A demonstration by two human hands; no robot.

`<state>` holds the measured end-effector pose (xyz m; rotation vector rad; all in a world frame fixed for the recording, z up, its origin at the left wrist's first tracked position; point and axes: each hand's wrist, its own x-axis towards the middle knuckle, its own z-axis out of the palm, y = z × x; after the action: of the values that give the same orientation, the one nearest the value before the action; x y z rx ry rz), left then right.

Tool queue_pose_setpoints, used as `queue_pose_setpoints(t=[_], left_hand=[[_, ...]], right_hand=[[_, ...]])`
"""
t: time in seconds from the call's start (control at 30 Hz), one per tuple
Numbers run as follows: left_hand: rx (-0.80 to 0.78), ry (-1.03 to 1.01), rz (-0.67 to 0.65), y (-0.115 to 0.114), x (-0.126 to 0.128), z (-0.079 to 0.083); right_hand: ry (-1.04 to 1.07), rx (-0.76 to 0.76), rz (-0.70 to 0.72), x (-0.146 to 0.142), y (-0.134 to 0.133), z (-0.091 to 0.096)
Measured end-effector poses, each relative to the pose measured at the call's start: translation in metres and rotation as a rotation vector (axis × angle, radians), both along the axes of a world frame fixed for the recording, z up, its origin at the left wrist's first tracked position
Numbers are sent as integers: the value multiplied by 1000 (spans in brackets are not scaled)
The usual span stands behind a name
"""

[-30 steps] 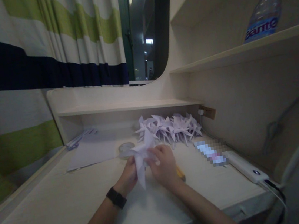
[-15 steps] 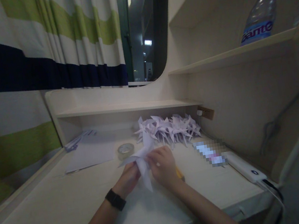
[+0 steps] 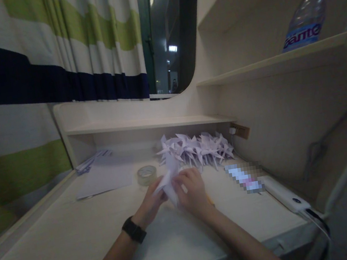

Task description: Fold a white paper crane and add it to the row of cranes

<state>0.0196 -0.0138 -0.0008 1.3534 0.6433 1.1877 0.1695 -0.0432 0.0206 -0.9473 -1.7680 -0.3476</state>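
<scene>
Between my hands, above the desk, is a white paper pinwheel (image 3: 170,183) with folded blades; it is slightly blurred. My left hand (image 3: 151,203), with a black watch (image 3: 134,230) on the wrist, pinches it from the left side. My right hand (image 3: 193,191) grips the paper from the right, thumb and fingers bent at its middle. A roll of clear tape (image 3: 147,175) lies just beyond my left hand. A yellow object (image 3: 210,201) is mostly hidden behind my right wrist. Farther back sits a heap of similar paper pinwheels (image 3: 196,149).
White sheets of paper (image 3: 104,175) lie at the back left of the desk. On the right are a blurred-out phone (image 3: 244,179) and a white power strip (image 3: 284,196) with cables. A plastic bottle (image 3: 306,16) stands on the upper right shelf.
The pinwheel has turned in my hands, its left and lower blades now drawn in closer. My left fingers have shifted up and right onto the paper. The yellow object shows less.
</scene>
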Motion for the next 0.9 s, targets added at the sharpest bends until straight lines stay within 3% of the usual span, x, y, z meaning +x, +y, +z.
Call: queue_pose_setpoints(t=[0.2,0.47,0.77,0.9], left_hand=[[190,128,104,8,0,0],[468,248,233,4,0,10],[583,392,351,2,-2,6],[545,385,345,1,-2,6]], right_hand=[[-50,-44,32,8,2,1],[32,-137,128,13,6,-1],[76,-283,200,15,9,-4],[94,-207,203,14,7,-4]])
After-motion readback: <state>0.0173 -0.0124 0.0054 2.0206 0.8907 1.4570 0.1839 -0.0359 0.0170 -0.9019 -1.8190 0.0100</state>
